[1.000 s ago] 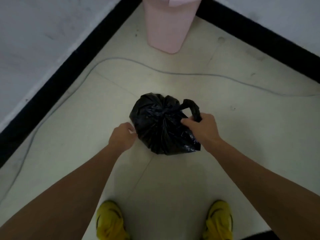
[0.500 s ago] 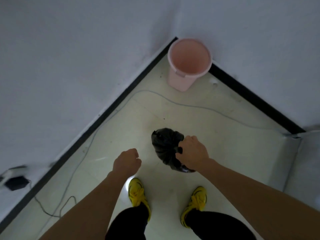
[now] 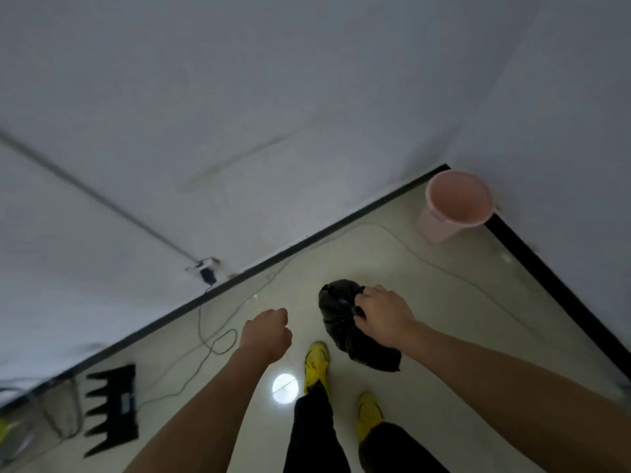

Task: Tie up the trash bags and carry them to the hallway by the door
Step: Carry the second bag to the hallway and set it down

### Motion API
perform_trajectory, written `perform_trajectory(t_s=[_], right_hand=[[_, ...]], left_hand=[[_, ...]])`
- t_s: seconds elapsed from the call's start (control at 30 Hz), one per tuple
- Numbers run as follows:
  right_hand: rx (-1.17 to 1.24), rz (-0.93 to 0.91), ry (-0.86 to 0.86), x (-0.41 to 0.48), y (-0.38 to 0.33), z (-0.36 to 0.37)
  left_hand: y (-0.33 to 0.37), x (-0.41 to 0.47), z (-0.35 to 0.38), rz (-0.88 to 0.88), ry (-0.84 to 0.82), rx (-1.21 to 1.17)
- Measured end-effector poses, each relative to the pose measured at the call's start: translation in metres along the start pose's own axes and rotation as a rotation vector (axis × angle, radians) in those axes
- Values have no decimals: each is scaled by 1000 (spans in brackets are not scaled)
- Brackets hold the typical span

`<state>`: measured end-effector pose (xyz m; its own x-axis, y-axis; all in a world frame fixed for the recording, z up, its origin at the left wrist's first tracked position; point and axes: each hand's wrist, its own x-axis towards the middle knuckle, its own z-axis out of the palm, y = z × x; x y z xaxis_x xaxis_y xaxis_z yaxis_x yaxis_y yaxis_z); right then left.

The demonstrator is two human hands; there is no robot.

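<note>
You had straightened up and turned away from the corner since a second ago. Then you were crouched low over the black trash bag (image 3: 345, 319), with it resting on the floor (image 3: 444, 336) and your right hand (image 3: 384, 315) pinching its knotted top while the left hand (image 3: 266, 332) hovered beside it. At this moment the bag hung clear of the floor from your right hand, which was closed around the gathered neck, the bag's body dangling below and to the left of your wrist, just above your forward yellow shoe (image 3: 317, 363). Your left hand was curled into a loose fist, holding nothing and well apart from the bag.

The pink bin (image 3: 454, 206) had slid from centre view to the far right, tucked in the corner where the black baseboards meet, and it looked empty inside. New things had come into view on your left: a wall socket with a plug (image 3: 206, 273), a thin cable (image 3: 218, 339) looping across the floor, and a dark jagged-edged object (image 3: 114, 407) lying by the wall.

I judge from this that the tying of this bag was done and the carrying had begun. No door or hallway showed yet, so you still had the walk ahead. The cable lay close to your path and could have caught a foot.
</note>
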<state>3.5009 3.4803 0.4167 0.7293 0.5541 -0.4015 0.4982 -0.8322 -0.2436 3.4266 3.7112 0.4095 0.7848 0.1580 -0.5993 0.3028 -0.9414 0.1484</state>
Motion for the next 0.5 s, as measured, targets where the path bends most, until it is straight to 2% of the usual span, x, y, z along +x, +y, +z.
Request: perform_trajectory(t_s=[0.2,0.37,0.5], right_hand=[[-109,-266,-30,-23,-99,-19],[-211,-557,14,-31,-228,-36],[-296,-747,26,-46,-338,-24]], left_hand=[[-74,-131,17,-255,81,-117],[-160,-253,25,-541,213,-284],[-228,-339,50,-700,291,-390]])
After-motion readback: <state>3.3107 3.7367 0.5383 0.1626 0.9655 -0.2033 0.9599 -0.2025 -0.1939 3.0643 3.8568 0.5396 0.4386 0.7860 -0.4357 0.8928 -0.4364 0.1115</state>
